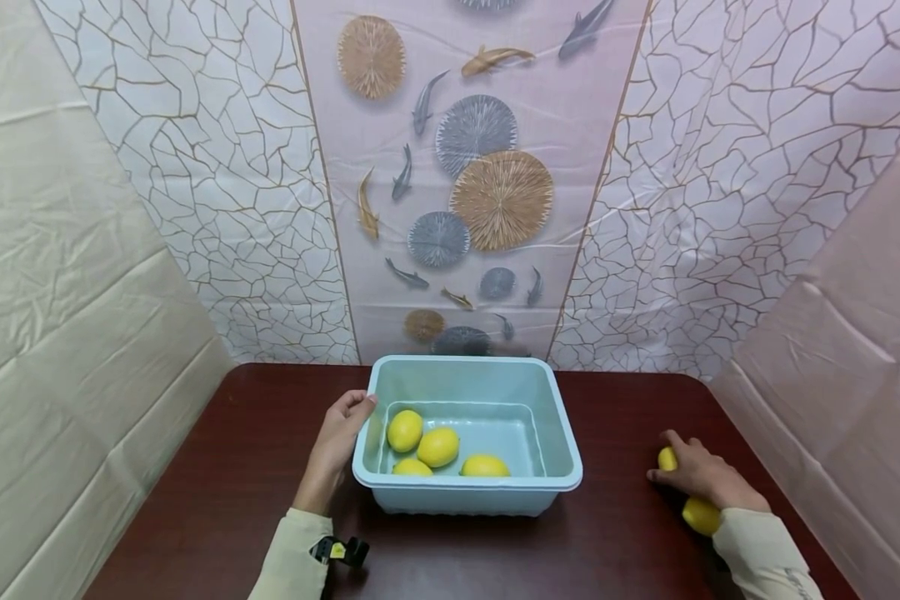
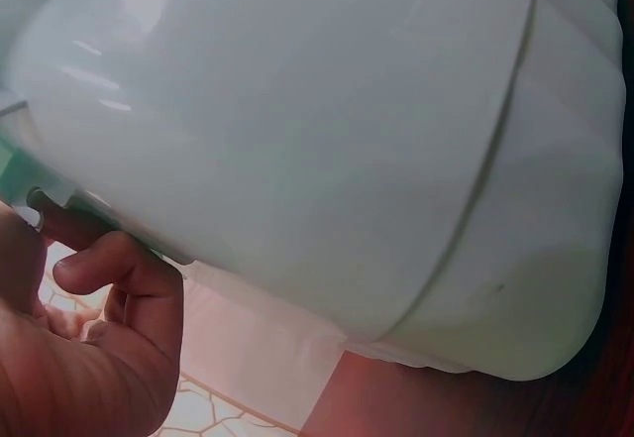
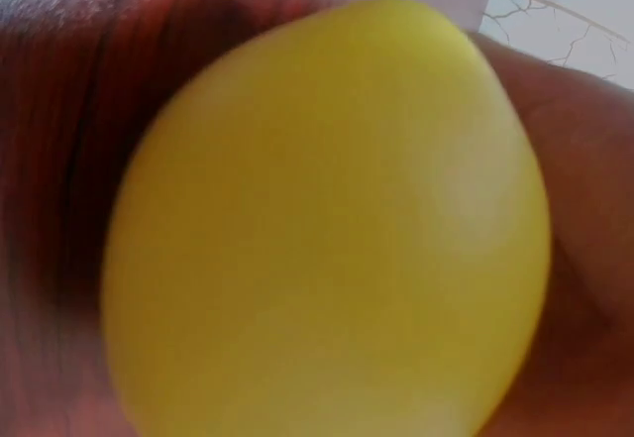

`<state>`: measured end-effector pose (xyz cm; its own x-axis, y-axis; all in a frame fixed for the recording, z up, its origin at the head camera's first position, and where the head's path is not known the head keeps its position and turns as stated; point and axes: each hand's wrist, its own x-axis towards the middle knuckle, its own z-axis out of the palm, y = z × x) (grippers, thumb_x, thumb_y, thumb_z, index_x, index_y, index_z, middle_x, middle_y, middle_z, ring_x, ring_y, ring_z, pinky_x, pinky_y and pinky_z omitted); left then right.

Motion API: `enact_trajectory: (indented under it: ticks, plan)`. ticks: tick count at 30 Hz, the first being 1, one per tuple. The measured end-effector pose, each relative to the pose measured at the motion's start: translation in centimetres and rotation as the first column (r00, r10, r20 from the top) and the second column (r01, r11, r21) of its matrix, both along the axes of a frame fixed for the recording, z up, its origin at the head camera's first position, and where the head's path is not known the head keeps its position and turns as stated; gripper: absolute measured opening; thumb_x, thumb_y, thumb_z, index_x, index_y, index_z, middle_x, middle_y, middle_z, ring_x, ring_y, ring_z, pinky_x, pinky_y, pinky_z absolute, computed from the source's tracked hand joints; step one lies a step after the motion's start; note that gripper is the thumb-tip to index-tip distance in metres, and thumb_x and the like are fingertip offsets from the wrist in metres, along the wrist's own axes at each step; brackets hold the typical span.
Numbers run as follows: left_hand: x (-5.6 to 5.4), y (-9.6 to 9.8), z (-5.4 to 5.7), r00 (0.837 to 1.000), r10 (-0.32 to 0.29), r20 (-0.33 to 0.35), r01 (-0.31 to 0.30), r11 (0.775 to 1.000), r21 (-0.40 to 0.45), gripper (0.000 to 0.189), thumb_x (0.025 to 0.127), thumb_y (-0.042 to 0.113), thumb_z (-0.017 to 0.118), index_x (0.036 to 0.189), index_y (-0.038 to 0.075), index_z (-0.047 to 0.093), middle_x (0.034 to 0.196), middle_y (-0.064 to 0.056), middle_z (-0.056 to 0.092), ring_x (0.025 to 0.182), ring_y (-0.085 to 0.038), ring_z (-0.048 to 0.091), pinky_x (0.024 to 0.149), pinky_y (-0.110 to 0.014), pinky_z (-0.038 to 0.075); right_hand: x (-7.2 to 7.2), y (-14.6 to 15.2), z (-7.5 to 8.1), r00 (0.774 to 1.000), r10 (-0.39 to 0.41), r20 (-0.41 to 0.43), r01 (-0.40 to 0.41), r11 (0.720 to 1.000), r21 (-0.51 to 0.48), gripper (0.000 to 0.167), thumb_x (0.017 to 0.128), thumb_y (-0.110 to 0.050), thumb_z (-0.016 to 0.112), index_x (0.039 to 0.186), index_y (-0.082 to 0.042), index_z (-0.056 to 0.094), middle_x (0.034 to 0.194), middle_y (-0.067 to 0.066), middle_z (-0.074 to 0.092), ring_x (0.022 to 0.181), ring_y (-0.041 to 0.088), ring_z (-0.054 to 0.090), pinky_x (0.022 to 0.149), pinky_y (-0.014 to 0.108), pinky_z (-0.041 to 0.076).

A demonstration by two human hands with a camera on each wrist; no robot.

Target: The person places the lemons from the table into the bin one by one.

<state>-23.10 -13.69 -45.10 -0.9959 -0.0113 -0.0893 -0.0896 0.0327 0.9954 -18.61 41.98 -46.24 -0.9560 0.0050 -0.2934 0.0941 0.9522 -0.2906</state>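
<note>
A pale blue plastic basin (image 1: 465,496) stands on the table with several yellow lemons (image 1: 438,447) inside, mostly toward its left side. My left hand (image 1: 339,437) holds the basin's left rim. In the left wrist view the curled fingers (image 2: 129,269) are at that rim, beside the basin's smooth outer wall (image 2: 297,160). Off to the right, my right hand (image 1: 701,473) grips a lemon (image 1: 667,458), thumb and fingers on either side of it. A second lemon (image 1: 701,517) lies under the right wrist and fills much of the right wrist view.
The dark red-brown table (image 1: 262,467) runs back to a patterned cloth wall (image 1: 450,183). Beige cloth walls close in on the left (image 1: 82,333) and right (image 1: 832,375), the right one near my right hand. A black strap device (image 1: 341,550) sits on the left wrist.
</note>
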Motion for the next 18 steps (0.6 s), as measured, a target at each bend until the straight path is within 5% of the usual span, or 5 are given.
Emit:
enact_trajectory:
  ticks: [10,18]
  plan:
    - [0.0,0.0,0.2,1.0,-0.005,-0.006,0.006,1.0,0.01,0.037,0.108,0.03,0.062,0.129,0.0,0.059,0.11,-0.011,0.072,0.093,-0.02,0.066,0.077,-0.031,0.055,0.2,-1.2,0.2,0.993,0.118,-0.016,-0.118,0.991,-0.055,0.059,0.086,-0.026,0.085,0.129,-0.004,0.052,0.104,0.019,0.048,0.085,0.031,0.053,0.073,0.048,0.047]
    - [0.0,-0.1,0.0,1.0,-0.003,0.0,0.003,1.0,0.031,0.033,0.107,0.031,0.062,0.125,0.003,0.058,0.107,-0.008,0.071,0.092,-0.019,0.065,0.075,-0.028,0.054,-0.2,-1.3,0.2,0.985,0.169,-0.024,-0.17,0.982,-0.078,0.07,0.08,-0.025,0.091,0.13,0.001,0.05,0.107,0.022,0.05,0.091,0.035,0.054,0.077,0.052,0.049]
